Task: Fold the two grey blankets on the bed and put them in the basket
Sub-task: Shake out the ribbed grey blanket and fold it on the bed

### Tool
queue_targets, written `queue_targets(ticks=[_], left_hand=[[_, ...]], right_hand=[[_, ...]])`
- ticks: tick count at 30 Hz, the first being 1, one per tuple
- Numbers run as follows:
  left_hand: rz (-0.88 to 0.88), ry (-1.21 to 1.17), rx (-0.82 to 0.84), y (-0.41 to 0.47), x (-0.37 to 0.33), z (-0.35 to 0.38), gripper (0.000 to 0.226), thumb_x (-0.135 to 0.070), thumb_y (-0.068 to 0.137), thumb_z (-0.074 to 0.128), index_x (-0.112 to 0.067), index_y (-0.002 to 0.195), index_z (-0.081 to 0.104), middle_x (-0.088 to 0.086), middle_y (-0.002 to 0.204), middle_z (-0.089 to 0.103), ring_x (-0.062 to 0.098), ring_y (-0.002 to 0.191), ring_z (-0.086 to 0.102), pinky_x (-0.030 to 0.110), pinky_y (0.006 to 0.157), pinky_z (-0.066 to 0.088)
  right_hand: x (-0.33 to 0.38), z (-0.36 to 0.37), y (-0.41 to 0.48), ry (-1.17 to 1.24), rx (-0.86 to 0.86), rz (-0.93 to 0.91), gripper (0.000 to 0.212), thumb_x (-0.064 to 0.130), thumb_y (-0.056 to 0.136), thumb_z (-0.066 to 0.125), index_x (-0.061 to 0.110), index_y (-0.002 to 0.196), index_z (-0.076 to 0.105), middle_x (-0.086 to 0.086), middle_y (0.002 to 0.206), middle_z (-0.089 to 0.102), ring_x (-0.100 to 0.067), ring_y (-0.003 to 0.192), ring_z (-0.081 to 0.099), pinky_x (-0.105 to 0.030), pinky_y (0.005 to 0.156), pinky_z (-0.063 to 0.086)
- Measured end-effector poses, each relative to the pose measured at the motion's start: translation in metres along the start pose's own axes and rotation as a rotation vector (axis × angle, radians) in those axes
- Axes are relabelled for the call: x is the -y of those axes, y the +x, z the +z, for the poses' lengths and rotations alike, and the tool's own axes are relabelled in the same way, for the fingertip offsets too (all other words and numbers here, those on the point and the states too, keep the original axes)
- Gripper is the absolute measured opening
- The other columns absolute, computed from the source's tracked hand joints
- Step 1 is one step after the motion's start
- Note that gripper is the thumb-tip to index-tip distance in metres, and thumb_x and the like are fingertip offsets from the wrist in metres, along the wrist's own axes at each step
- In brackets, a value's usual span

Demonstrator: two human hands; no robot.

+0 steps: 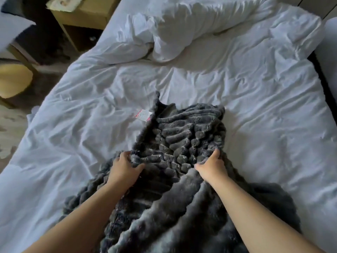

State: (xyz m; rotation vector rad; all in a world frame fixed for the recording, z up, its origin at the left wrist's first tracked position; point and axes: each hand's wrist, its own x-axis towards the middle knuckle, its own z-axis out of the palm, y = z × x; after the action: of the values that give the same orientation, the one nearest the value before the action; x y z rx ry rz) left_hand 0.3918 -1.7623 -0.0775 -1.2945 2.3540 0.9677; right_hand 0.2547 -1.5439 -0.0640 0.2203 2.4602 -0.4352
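Grey blanket [182,143] lies bunched on the white bed [91,106], near edge. Left hand [124,167] and right hand [211,168] each grip a fold of it, fingers curled.

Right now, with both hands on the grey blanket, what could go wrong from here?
1. The left hand and right hand grip the grey blanket while it lies crumpled with uneven edges, so the fold may come out crooked.
2. The smoother grey pile under the forearms may be a second blanket or this one's reverse; I cannot tell. It could get dragged into the fold.
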Motion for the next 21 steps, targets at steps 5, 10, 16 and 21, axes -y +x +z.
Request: queue_targets(ticks=[5,10,16,21], left_hand=[[-0.095,-0.191,0.199,0.045,-0.024,0.010,0.053,-0.009,0.082,0.068,-0.012,0.133,0.053,0.011,0.099,0.067,0.023,0.075,0.061,0.032,0.068,0.052],[-0.035,-0.534,-0.312,0.026,-0.009,-0.012,0.043,0.000,0.078,0.047,-0.030,0.102,0.065,0.001,0.087,0.069,0.024,0.071,0.064,0.036,0.068,0.055],[0.113,0.612,0.544,0.022,0.018,-0.027,0.028,-0.016,0.094,0.051,-0.015,0.116,0.069,0.003,0.109,0.070,0.014,0.086,0.063,0.017,0.080,0.041],[0.045,0.542,0.310,0.078,-0.014,-0.034,0.033,-0.039,0.092,0.056,-0.016,0.115,0.062,0.007,0.096,0.071,0.015,0.072,0.056,0.025,0.065,0.045]], right_hand=[[-0.030,-0.026,0.026,0.437,-0.172,0.188,0.014,0.004,0.084,0.050,0.001,0.071,0.056,-0.015,0.077,0.055,-0.029,0.079,0.048,-0.037,0.069,0.040],[-0.048,-0.098,0.010,0.831,-0.982,-0.149,0.037,0.012,0.069,0.035,-0.006,0.089,0.062,-0.011,0.081,0.057,-0.028,0.076,0.050,-0.033,0.071,0.037],[-0.040,-0.059,0.017,-0.510,0.124,-0.215,0.037,0.001,0.097,0.034,-0.004,0.123,0.060,-0.021,0.128,0.060,-0.030,0.119,0.057,-0.034,0.098,0.044],[-0.047,-0.073,0.048,-0.142,0.041,0.277,0.022,0.007,0.094,0.047,-0.004,0.108,0.060,-0.022,0.106,0.064,-0.033,0.086,0.060,-0.036,0.070,0.048]])
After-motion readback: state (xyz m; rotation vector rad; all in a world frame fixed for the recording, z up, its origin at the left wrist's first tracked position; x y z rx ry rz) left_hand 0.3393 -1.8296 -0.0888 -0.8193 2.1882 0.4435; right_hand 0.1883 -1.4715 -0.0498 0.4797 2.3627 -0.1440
